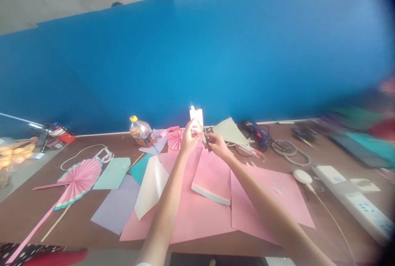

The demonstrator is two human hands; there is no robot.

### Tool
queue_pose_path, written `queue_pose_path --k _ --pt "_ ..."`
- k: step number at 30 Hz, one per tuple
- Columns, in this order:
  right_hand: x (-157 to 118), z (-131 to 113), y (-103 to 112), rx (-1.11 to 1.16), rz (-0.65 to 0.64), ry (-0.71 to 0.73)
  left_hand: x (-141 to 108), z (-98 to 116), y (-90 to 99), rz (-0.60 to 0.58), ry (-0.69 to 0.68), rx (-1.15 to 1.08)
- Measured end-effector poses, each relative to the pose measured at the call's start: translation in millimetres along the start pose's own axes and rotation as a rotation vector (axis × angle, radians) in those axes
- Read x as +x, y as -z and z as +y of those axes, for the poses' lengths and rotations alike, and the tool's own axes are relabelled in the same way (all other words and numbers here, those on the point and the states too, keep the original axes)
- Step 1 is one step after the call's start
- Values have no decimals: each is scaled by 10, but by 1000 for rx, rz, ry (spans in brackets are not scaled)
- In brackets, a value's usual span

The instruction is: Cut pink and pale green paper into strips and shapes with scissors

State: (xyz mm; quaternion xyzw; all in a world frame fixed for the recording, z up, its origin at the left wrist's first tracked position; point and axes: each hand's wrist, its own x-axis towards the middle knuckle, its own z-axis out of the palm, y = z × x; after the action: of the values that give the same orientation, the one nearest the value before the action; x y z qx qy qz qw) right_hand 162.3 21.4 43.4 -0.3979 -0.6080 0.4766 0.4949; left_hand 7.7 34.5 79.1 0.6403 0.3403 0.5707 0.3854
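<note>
Both my hands are raised over the middle of the table, close together in front of a small upright white screen or card [197,117]. My right hand [217,144] is closed on a pair of scissors [207,142], dark at the handle, with the blades pointing up towards my left hand. The fingers of my left hand [189,137] are pinched beside the blades; what they hold is too small to make out. Below the hands lies a pink sheet with a pale edge [212,179], on top of larger pink paper [197,220].
On the left lie a pleated pink paper fan [82,177], a mint sheet [112,173] and a lilac sheet [119,206]. A yellow-capped bottle [142,132] stands farther back. Rightward are a coiled cable [290,152], a white power strip [354,200] and a blue partition [216,52] behind.
</note>
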Motion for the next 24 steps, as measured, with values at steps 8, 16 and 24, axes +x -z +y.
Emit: queue_pose_path --k 8,16,24 --pt "-14 -2 -26 3 5 3 -9 27 -11 1 32 -37" --pt "-34 -17 -54 -12 -35 -10 54 -45 63 152 81 -113" --pt "-68 1 -103 -64 -57 7 85 -49 134 272 84 -93"
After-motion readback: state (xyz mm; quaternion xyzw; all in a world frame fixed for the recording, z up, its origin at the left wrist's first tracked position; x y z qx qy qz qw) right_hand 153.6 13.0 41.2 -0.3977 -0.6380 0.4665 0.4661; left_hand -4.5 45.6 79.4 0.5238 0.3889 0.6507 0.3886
